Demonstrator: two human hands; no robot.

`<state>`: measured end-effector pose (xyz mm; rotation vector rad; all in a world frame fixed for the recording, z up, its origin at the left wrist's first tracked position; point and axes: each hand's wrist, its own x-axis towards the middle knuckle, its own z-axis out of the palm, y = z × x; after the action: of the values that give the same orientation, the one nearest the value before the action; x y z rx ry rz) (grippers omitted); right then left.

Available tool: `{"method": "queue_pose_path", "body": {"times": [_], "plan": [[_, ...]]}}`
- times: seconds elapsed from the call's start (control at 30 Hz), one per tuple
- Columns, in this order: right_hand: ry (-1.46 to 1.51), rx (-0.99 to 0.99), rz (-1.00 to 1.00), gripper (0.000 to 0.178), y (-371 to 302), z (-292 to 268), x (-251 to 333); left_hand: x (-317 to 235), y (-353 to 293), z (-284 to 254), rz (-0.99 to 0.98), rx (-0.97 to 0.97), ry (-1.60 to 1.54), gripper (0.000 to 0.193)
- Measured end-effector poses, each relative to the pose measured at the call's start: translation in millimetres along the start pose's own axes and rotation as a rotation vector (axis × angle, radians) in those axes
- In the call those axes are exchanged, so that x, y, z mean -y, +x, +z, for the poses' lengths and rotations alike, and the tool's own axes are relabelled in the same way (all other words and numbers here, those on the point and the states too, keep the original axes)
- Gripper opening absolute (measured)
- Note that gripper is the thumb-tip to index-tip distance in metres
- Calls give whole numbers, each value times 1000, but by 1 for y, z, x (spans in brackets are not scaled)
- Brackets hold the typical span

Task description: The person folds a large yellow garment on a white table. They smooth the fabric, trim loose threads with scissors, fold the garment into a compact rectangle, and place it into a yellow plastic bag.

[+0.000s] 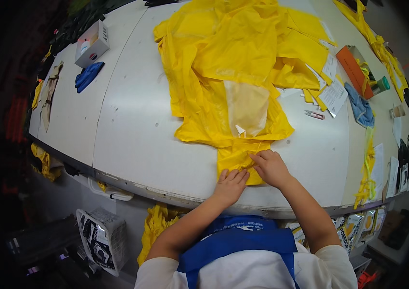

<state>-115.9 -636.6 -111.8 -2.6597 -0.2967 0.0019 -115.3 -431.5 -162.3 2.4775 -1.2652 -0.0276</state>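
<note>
A yellow, raincoat-like garment (228, 53) lies spread and crumpled over the white table, with a pale translucent panel (248, 106) in its lower middle. A narrow yellow flap (228, 156) extends from its near end toward me. My left hand (231, 187) rests flat on the flap's lower left part, fingers stretched out. Over the flap's right side, my right hand (269, 167) has its thumb and fingers bent together, pinching the yellow fabric. A small white tag (240, 129) shows just beyond the flap, below the pale panel.
Thread snips (314, 114) lie right of the garment near paper sheets (333, 96). An orange box (355, 72) and blue cloth (360, 106) sit farther right. At the left are a white box (92, 44) and dark blue cloth (89, 76). The table's edge (156, 191) runs close to me.
</note>
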Motion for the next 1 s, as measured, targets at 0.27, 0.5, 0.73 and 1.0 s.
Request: {"method": "queue_pose_path", "body": {"times": [0.27, 0.5, 0.73, 1.0], "plan": [[38, 83, -109, 31, -50, 32, -26, 27, 35, -5, -114, 162, -374, 23], [-56, -192, -248, 20, -11, 19, -5, 45, 66, -8, -332, 296, -601, 18], [136, 155, -95, 15, 12, 18, -28, 2, 46, -16, -72, -154, -30, 25], [-49, -101, 183, 22, 57, 5, -54, 17, 48, -3, -10, -153, 2, 25]]}}
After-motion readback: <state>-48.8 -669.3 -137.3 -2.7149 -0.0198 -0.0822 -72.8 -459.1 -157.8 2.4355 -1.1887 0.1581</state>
